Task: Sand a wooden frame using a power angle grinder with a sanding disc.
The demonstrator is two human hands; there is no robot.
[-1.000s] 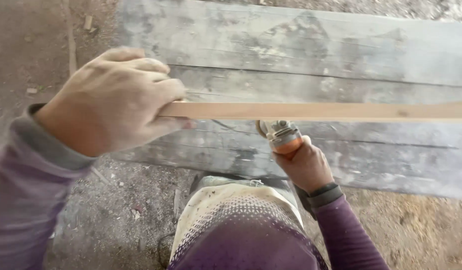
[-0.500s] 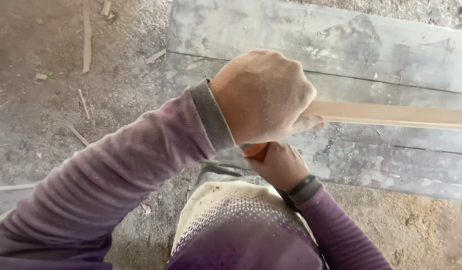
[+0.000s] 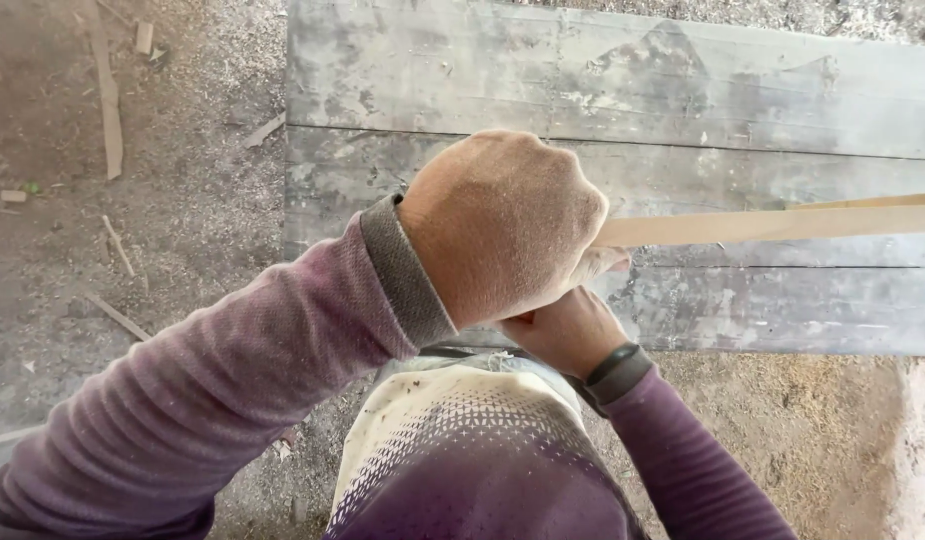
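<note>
My left hand [image 3: 502,225], dusty and fisted, grips the near end of a long pale wooden strip [image 3: 772,225]. The strip runs off to the right edge above grey weathered planks [image 3: 602,90]. Just under the left hand, my right hand [image 3: 562,330] is curled shut. What it holds is hidden by the left fist in this view; earlier frames show an orange-handled tool with a metal head in it. Both arms wear purple sleeves. My lap, in a white-and-purple garment [image 3: 462,450], fills the bottom centre.
The planks lie side by side on dusty ground strewn with sawdust. Thin wood offcuts [image 3: 107,95] and small chips lie on the dirt at the left. More sawdust covers the ground at the lower right [image 3: 832,440].
My left hand has slid right along the strip and now covers my right hand. The orange-handled tool, visible a second ago, is hidden.
</note>
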